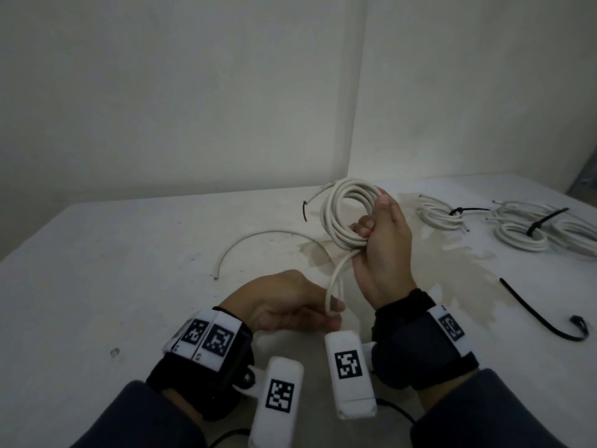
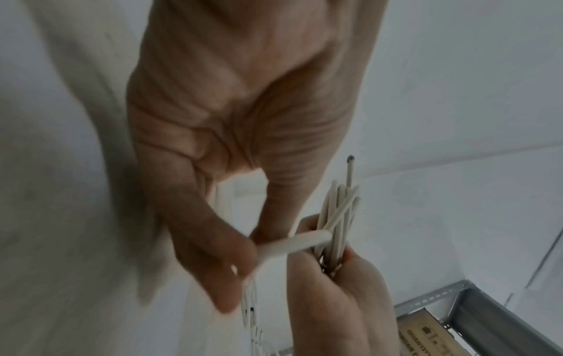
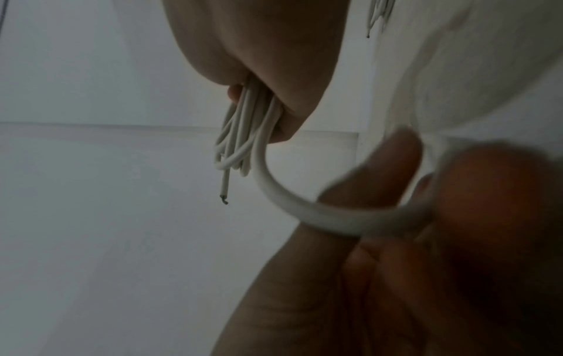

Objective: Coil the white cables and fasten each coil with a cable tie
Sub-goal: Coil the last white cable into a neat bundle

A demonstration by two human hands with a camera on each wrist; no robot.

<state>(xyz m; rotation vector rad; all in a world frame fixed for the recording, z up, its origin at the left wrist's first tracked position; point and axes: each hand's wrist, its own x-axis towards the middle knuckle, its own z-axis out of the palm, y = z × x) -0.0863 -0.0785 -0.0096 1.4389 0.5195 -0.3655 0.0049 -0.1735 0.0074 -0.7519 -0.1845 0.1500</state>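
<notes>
My right hand (image 1: 378,240) grips a coil of white cable (image 1: 342,215) upright above the table, fingers curled round its bundled turns (image 2: 335,221) (image 3: 243,127). One loose strand (image 1: 336,279) drops from the coil to my left hand (image 1: 303,308), which pinches it between thumb and fingers (image 2: 231,262) (image 3: 335,216). The cable's free tail (image 1: 261,237) arcs over the table to the left. The coil's other bare end (image 1: 315,198) sticks out at the upper left.
Two coils (image 1: 442,215) (image 1: 523,234) fastened with black ties lie at the right on the white table (image 1: 129,286). A loose black cable tie (image 1: 542,315) lies near the right edge. Walls meet in a corner behind. A metal shelf frame (image 2: 475,313) shows in the left wrist view.
</notes>
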